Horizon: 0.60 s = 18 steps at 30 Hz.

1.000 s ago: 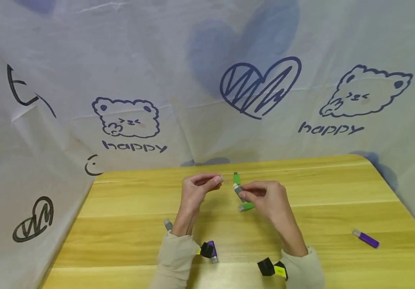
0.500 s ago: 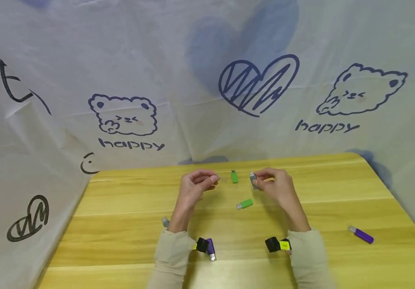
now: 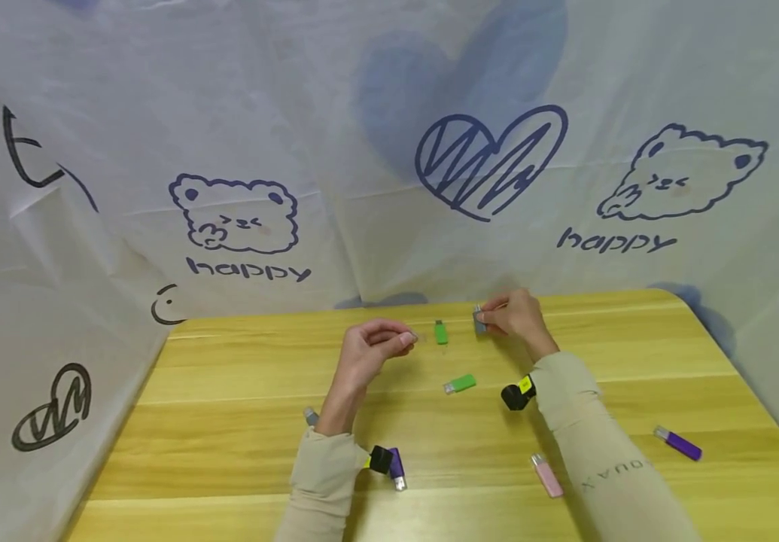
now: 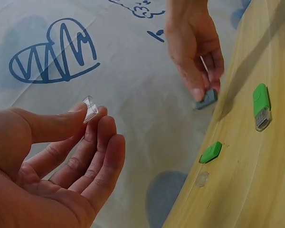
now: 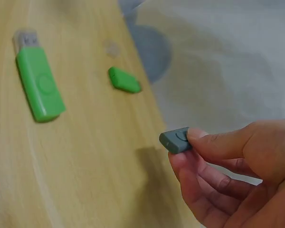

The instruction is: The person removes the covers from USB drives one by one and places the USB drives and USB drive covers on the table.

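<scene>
White patterned cloth stands beyond both grips. Below the grips, a wooden table extends toward the person. The right hand pinches 1 gray USB drive between thumb and fingers near the table's far edge, metal end pointing away; contact with the tabletop cannot be determined. The left hand pinches 1 clear cap between thumb and forefinger.

Drives: 1 capped green drive lies nearer the person than either grip; 1 uncapped green drive lies between the 2 grips. A purple drive lies well right of the right grip, a second purple drive beside the left wrist camera. A pink drive lies personward of the right grip; a spare gray drive is partly hidden by the left forearm.

Smallest item: a loose clear piece, near the uncapped green drive.
</scene>
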Tool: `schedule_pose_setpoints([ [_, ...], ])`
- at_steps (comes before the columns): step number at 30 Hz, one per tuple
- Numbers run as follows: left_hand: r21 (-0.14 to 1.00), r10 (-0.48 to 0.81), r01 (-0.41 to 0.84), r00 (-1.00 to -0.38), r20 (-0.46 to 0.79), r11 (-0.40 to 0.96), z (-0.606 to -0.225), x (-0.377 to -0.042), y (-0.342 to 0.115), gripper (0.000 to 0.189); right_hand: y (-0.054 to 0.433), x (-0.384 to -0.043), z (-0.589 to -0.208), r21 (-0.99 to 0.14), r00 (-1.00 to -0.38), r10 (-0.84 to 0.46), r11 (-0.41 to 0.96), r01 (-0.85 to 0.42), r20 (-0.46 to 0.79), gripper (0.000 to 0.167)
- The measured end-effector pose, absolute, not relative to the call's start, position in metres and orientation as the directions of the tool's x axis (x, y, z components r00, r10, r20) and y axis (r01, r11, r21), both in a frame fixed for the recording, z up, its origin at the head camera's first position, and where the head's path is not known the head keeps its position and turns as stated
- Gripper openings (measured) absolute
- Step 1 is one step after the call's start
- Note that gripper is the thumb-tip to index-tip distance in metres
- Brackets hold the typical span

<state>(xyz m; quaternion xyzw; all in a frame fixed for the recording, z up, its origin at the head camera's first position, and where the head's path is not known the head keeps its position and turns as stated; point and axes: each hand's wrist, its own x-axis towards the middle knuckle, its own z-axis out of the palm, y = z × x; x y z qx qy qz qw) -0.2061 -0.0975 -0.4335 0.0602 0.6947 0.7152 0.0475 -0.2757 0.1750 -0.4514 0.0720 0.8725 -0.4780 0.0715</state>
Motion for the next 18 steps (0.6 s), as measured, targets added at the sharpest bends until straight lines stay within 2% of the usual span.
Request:
schedule_pose_setpoints([
  [6,0.999,0.176,0.034,-0.984,0.039,-0.035,-0.434,-0.206,-0.098,0.012,0.176,-0.289,-0.463,-0.811,-0.968,0.065,0.535,0.239,-0.242,0.021],
  [18,0.999,0.185,0.03,-0.982,0.037,-0.038,-0.434,-0.207,-0.102,0.011,0.173,-0.288,-0.465,-0.698,-0.982,0.033,0.7,0.154,-0.183,0.02],
])
